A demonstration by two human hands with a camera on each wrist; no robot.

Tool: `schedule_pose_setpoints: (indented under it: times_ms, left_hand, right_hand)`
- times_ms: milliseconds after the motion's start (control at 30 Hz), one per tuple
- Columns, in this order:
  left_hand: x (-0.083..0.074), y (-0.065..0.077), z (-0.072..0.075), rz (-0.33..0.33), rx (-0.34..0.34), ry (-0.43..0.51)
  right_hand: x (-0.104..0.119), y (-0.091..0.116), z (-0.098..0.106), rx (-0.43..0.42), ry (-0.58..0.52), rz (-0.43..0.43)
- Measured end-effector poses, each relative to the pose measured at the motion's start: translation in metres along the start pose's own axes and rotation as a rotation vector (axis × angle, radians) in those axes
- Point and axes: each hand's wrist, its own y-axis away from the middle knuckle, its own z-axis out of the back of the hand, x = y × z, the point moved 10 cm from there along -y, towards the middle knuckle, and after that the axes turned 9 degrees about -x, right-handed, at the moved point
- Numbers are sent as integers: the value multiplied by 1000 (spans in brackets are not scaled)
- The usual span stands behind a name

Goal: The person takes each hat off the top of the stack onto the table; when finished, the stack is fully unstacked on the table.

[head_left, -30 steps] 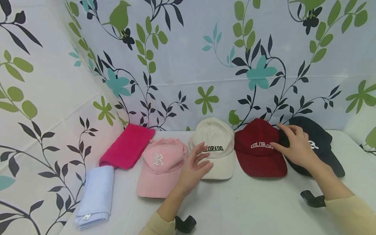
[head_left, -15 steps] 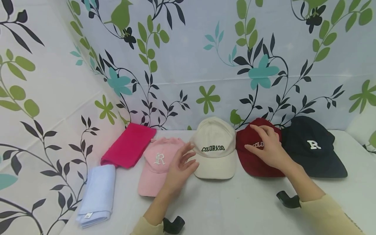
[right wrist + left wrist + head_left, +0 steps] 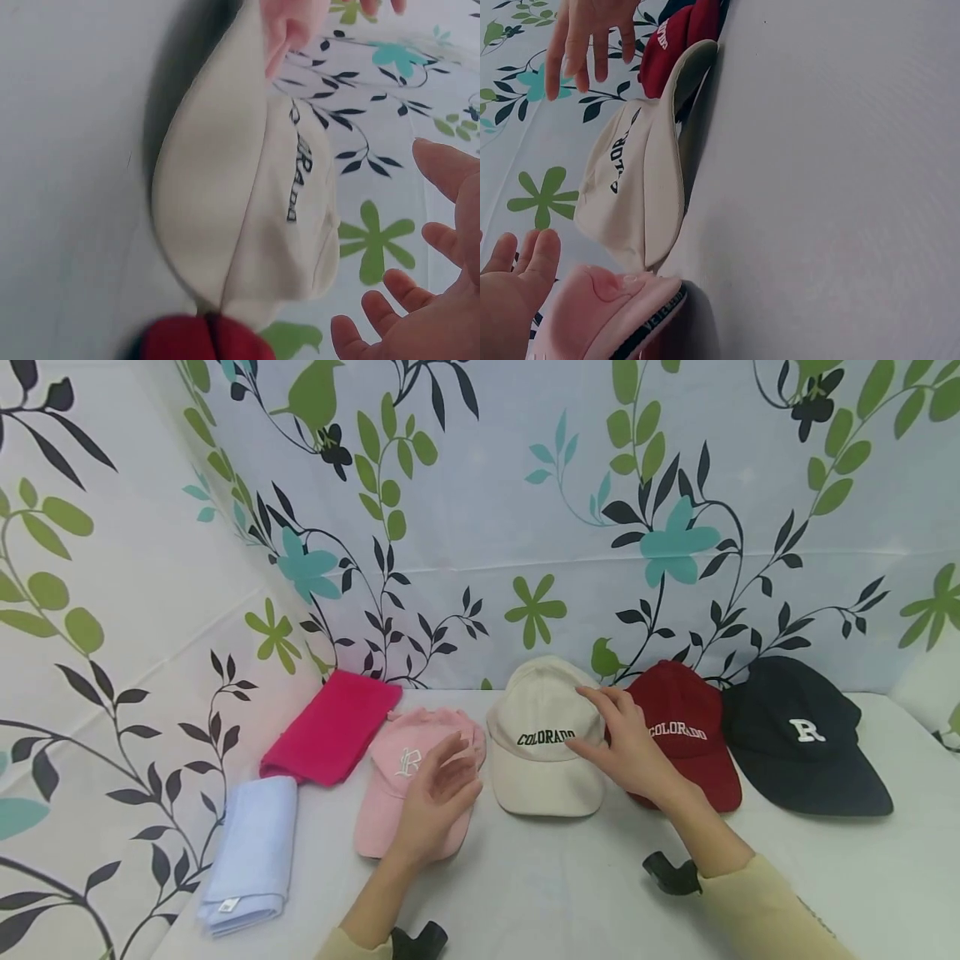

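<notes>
My left hand (image 3: 435,802) hovers in front of the pink cap (image 3: 382,814), fingers relaxed and holding nothing. Level with the gap between the cream cap (image 3: 546,789) and the dark red cap (image 3: 678,693) is my right hand (image 3: 630,747), thumb and fingers spread with nothing between them. It overlaps the right side of the cream cap and part of the red one in the head view. In the right wrist view the cream cap (image 3: 210,172) lies beside the fingers, apart from them. A black cap (image 3: 802,768) with a white R sits at the right end of the row.
A folded bright pink cloth (image 3: 330,727) and a folded light blue cloth (image 3: 251,852) lie on the left of the white table (image 3: 555,893). Behind the caps rises a fabric backdrop (image 3: 480,510) printed with leaves and birds. Each wrist carries a black camera mount (image 3: 671,872).
My right hand has swept left, from between the red and black caps to the cream cap's right side. The left hand has drifted left from the cream cap to the pink one. The caps stay put.
</notes>
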Motion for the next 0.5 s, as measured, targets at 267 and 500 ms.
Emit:
schedule_pose_setpoints:
  times_ms: [267,500]
  left_hand:
    - [-4,2,19,-22,-27,-5]
    - [-7,5,34,-63,-45,-28]
  right_hand:
    - [26,-9,-27,6,-77,16]
    - [38,-12,-46,21,-106,8]
